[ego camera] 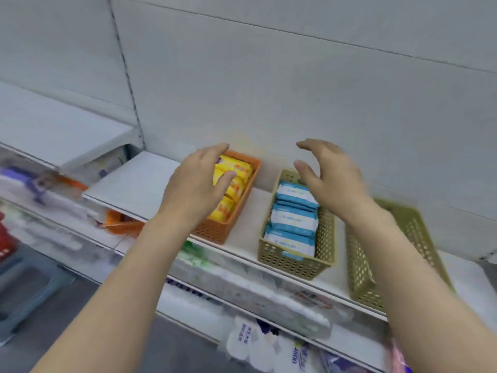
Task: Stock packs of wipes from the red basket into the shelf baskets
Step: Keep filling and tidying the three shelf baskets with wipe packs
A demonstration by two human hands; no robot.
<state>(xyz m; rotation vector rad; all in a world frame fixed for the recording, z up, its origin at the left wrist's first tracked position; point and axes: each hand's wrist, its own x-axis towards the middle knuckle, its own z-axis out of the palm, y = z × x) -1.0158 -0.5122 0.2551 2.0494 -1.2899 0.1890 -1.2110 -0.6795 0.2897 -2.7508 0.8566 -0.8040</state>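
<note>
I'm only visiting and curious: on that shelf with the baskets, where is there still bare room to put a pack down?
The bare white shelf left of the orange perforated plastic basket is free. The olive perforated basket at the right looks empty, though an arm hides part of it. A narrow strip lies between the orange and tan perforated basket. Both of those are crowded: yellow packs, blue-and-white packs.

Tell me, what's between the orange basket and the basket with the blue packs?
Nothing. The head view shows only bare white shelf between the orange basket and the tan basket of blue packs.
</note>
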